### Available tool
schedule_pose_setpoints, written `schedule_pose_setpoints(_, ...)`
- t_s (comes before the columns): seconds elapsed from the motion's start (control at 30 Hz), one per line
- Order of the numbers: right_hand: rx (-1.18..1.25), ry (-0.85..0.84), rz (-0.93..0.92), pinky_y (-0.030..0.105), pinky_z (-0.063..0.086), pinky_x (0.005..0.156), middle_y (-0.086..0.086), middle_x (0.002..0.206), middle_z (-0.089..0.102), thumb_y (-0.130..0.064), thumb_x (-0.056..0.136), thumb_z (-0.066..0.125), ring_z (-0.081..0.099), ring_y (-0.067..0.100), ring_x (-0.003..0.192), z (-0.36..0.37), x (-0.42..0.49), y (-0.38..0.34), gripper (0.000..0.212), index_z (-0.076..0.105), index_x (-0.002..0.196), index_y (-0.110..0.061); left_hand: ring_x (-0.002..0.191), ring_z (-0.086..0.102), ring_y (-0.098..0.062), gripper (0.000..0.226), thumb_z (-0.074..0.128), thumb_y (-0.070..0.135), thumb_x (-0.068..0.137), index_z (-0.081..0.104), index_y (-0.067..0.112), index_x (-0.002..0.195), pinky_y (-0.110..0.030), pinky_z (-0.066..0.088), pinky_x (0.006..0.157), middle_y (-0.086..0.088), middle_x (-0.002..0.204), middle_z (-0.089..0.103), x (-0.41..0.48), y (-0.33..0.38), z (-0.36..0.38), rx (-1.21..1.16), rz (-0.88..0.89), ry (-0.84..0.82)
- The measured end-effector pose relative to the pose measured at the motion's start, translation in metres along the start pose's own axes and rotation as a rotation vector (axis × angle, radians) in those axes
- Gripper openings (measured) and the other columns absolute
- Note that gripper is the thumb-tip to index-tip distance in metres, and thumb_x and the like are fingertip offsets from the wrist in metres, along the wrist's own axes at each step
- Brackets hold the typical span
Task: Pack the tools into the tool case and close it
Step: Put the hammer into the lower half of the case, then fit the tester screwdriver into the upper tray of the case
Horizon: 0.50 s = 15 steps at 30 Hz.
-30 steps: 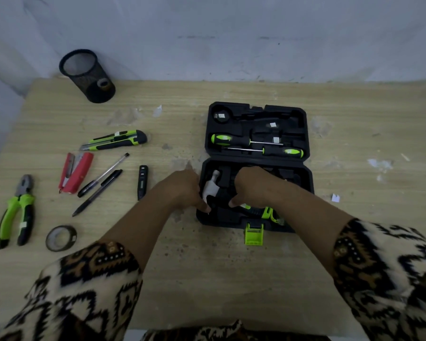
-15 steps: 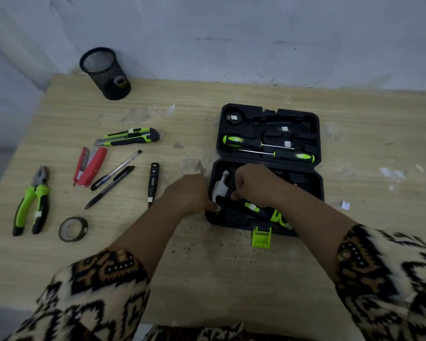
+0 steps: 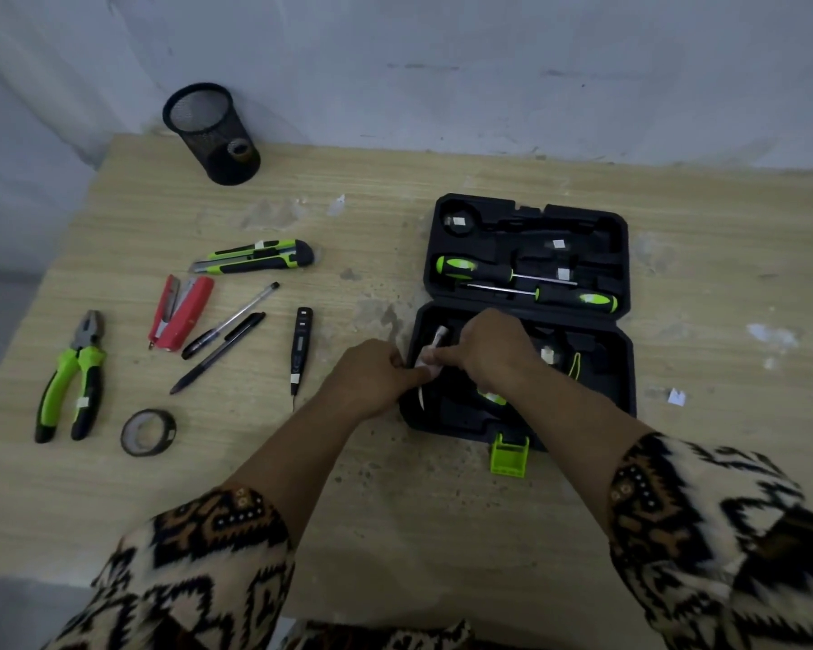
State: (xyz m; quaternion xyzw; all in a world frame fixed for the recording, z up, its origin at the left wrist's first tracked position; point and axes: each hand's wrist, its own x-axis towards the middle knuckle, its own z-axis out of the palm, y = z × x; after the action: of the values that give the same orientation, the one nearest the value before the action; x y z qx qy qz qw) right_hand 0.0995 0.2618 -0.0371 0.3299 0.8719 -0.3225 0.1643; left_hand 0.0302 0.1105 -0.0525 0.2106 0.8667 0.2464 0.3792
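Black plastic, that's the tool case (image 3: pixel 626 368), lying open on the wooden table (image 3: pixel 395 509), with the lid half on the far side, the tray half nearer the person, and a green latch (image 3: pixel 509 455) hanging off the front edge. From the head view, both hands are down at the left end of the near half, on the hammer (image 3: pixel 432 355). The right hand (image 3: pixel 484 349) has its fingers curled over the neck just behind the metal head, gripping it. The left hand (image 3: pixel 376 382) is bunched at the case's left rim with its fingertips against that head, and whether it is pinching or only pressing, I can't tell. The handle runs off under the right wrist, mostly hidden, with a flash of green showing. Two screwdrivers (image 3: pixel 489 272) already sit in the lid. Out to the left, well apart from the case, lie the pliers (image 3: pixel 74 377), the utility knife (image 3: pixel 259 258), the tester pen (image 3: pixel 301 349) and the tape roll (image 3: pixel 148 432), none of them packed yet. Now, that hammer looks like the heaviest piece here: rigid, with all its weight at the steel end, and the bare steel is probably slick. I'd say hold it by the grippy handle, steady the head with the other hand, and press straight down, since its moulded slot likely fits snugly.
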Motion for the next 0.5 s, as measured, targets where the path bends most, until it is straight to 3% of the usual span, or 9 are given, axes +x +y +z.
schedule_pose_setpoints(0.2, -0.016, -0.083, -0.003, 0.025, 0.051, 0.057, 0.008, 0.050, 0.063, -0.050, 0.082, 0.069, 0.059, 0.015, 0.042, -0.006, -0.009, -0.002, 0.048, 0.066, 0.062, -0.006, 0.041, 0.031, -0.014, 0.059, 0.067, 0.052, 0.083, 0.032, 0.017, 0.050, -0.029, 0.024, 0.053, 0.002, 0.045, 0.029, -0.005, 0.002, 0.001, 0.017, 0.006, 0.014)
schedule_pose_setpoints(0.4, 0.024, -0.073, 0.038, 0.013, 0.038, 0.033, 0.007, 0.047, 0.064, -0.042, 0.081, 0.072, 0.052, 0.006, 0.026, -0.002, -0.010, -0.005, 0.042, 0.066, 0.059, -0.006, 0.044, 0.036, -0.015, 0.055, 0.064, 0.051, 0.085, 0.037, 0.016, 0.051, -0.027, 0.030, 0.052, 0.000, 0.046, 0.035, -0.011, -0.002, 0.003, -0.006, 0.026, 0.054)
schedule_pose_setpoints(0.5, 0.001, -0.062, 0.013, 0.019, 0.046, 0.042, 0.008, 0.053, 0.066, -0.040, 0.082, 0.070, 0.060, 0.012, 0.037, -0.003, -0.013, -0.008, 0.039, 0.067, 0.064, -0.005, 0.050, 0.046, -0.017, 0.050, 0.060, 0.052, 0.088, 0.047, 0.013, 0.059, -0.030, 0.036, 0.053, -0.007, 0.055, 0.046, -0.017, -0.006, -0.005, 0.006, 0.054, 0.117)
